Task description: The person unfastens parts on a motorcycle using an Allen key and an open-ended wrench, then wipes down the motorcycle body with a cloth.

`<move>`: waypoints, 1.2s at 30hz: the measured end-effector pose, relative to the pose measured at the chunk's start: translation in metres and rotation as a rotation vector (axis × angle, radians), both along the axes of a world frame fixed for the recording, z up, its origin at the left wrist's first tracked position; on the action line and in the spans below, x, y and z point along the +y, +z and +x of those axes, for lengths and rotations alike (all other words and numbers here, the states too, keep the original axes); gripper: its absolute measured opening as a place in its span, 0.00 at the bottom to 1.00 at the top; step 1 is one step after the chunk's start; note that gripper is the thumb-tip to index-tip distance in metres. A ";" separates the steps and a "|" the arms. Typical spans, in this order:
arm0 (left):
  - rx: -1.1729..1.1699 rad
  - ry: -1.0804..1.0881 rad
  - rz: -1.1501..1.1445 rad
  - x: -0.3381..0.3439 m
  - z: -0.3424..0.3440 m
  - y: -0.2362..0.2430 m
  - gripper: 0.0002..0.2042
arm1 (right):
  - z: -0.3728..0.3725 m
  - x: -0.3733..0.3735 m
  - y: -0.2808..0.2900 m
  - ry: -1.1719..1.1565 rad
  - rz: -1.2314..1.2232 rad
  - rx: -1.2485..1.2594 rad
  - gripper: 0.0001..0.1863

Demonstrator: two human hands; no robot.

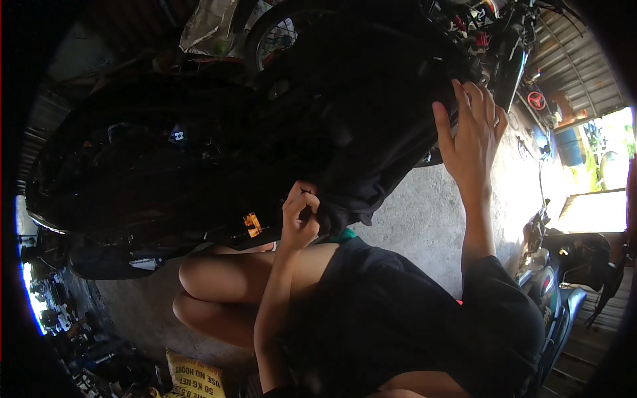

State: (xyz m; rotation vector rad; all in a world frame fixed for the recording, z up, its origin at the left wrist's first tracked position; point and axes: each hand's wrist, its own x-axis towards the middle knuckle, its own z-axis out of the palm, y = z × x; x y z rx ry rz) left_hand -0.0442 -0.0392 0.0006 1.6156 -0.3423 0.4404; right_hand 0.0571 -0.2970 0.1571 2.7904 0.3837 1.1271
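Observation:
A large black cloth (371, 146) lies draped over the side of a dark motorcycle (133, 186). My left hand (300, 217) is closed at the cloth's near, bunched edge, with fingers curled and a fold pinched in them. Farther right, my right hand (470, 126) lies with fingers spread against the right end of the cloth, holding nothing. Deep shadow hides most of the motorcycle's body and the cloth's far side.
Bent bare legs (225, 278) are close to the motorcycle on a grey concrete floor (418, 205). A yellow sack (196, 375) lies at the lower left. Another motorcycle (557, 298) stands at the right. Behind the dark one are a spoked wheel (279, 33) and a plastic bag (209, 30).

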 end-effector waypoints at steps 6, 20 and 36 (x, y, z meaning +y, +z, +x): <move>0.036 -0.066 -0.037 -0.009 0.001 0.005 0.09 | 0.021 0.002 -0.001 0.097 0.081 -0.001 0.30; 0.158 -0.048 -0.030 -0.008 -0.002 0.005 0.10 | -0.001 0.002 -0.022 0.096 0.142 0.033 0.44; 0.078 -0.078 0.006 -0.014 0.000 0.003 0.10 | 0.025 -0.007 -0.023 0.105 0.175 -0.120 0.31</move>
